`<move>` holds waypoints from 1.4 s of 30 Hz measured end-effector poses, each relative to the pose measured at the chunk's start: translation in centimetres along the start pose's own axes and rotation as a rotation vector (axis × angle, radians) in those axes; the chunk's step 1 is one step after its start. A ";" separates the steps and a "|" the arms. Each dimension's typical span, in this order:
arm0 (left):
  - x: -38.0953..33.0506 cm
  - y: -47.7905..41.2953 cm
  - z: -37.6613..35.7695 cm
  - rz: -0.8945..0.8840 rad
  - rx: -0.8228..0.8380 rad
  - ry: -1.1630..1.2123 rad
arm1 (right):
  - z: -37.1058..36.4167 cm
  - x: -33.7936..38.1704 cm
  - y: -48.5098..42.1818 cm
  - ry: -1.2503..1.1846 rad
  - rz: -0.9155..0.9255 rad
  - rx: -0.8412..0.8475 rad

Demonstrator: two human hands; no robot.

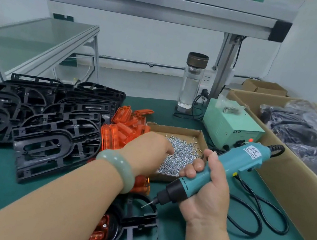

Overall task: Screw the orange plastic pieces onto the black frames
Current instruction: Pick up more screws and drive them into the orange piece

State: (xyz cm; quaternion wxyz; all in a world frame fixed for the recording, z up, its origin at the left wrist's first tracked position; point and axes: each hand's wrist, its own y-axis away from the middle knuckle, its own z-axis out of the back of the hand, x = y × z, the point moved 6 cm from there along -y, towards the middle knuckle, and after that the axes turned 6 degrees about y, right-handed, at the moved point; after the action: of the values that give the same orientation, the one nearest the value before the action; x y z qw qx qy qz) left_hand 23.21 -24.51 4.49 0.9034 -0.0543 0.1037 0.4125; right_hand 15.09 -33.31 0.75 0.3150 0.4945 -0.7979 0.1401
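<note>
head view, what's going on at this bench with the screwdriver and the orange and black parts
A person is mid-assembly. The right hand grips a teal electric screwdriver, its bit aimed down at the nearest black plastic frame, which has an orange plastic piece at its left. The left hand reaches into a shallow cardboard tray of small silver screws; its fingertips are hidden. Stacked black frames and loose orange pieces wait behind.

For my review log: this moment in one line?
left hand: in screw tray | right hand: grips electric screwdriver | black frame: near bit
</note>
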 end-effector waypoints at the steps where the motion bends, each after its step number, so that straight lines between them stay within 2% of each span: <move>1: -0.1 -0.6 -0.3 0.022 0.053 -0.035 | 0.0 0.0 0.0 -0.004 0.000 -0.003; 7: -0.9 -3.1 -1.8 0.036 0.422 -0.336 | -0.1 -0.2 -0.1 -0.013 -0.004 -0.014; 10: -0.5 -4.6 -2.6 0.142 0.504 -0.367 | -0.2 -0.3 -0.1 -0.011 -0.004 -0.007; 12: -0.2 -4.5 -2.7 0.178 0.432 -0.309 | -0.3 -0.3 -0.1 -0.015 -0.007 -0.001; 16: -0.3 -3.4 -1.9 0.075 0.237 -0.259 | -0.4 -0.4 0.0 -0.021 -0.013 0.009; 20: -0.6 -3.4 -1.7 0.065 0.239 -0.257 | -0.4 -0.5 0.1 -0.024 -0.018 0.010; 26: -0.2 -3.1 -1.1 0.106 0.118 -0.217 | -0.4 -0.5 0.1 -0.022 -0.022 0.015; 34: -0.3 -2.8 -1.4 0.121 0.166 -0.234 | -0.6 -0.6 0.3 -0.012 -0.022 0.028; 38: -0.6 -2.5 -1.6 0.097 0.259 -0.248 | -0.6 -0.5 0.4 -0.008 -0.023 0.032; 42: -0.8 -2.2 -1.1 0.109 0.223 -0.230 | -0.6 -0.6 0.4 -0.001 -0.023 0.031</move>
State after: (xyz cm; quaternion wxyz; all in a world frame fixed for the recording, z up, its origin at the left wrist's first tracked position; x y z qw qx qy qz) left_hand 24.23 -26.69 3.65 0.8860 0.0995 0.0475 0.4504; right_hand 15.15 -32.42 0.87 0.3084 0.5083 -0.7902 0.1486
